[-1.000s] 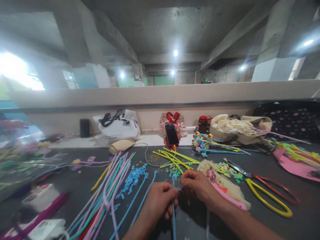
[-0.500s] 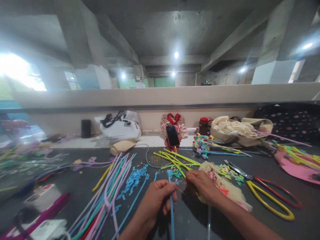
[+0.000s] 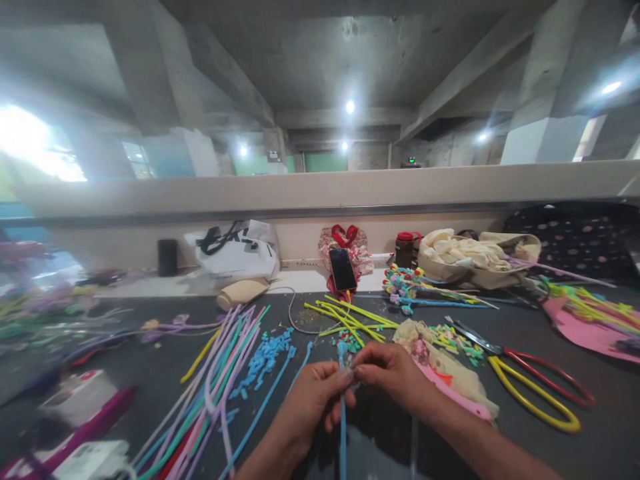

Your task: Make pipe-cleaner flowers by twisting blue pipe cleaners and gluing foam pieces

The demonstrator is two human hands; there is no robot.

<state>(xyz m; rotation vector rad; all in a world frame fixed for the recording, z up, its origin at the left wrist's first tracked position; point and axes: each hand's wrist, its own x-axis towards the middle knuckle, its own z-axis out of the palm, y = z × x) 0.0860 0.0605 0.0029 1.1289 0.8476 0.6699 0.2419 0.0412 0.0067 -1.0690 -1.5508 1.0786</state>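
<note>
A blue pipe cleaner (image 3: 343,433) stands roughly upright between the thumb and fingers of my left hand (image 3: 317,397), its thicker blue tip showing above the grip. My right hand (image 3: 393,377) is pinched closed close beside the left fingertips, near the stem's upper part. What the right fingers hold, if anything, is too small to make out. Short blue pieces (image 3: 267,357) lie in a pile left of my hands. Yellow-green pipe cleaners (image 3: 345,319) lie just beyond, with small red and green bits (image 3: 350,342) in front of them.
Long pastel pipe cleaners (image 3: 213,393) spread at the left. At the right are a beige cloth bundle (image 3: 463,373), small yellow and green pieces (image 3: 457,343) and scissors (image 3: 500,349) with red and yellow handles. A phone (image 3: 343,269) leans at the back beside finished-looking stems (image 3: 405,290).
My right hand has moved left, from beside the cloth bundle to my left fingertips. The left hand keeps its grip on the blue pipe cleaner. The view has shifted slightly.
</note>
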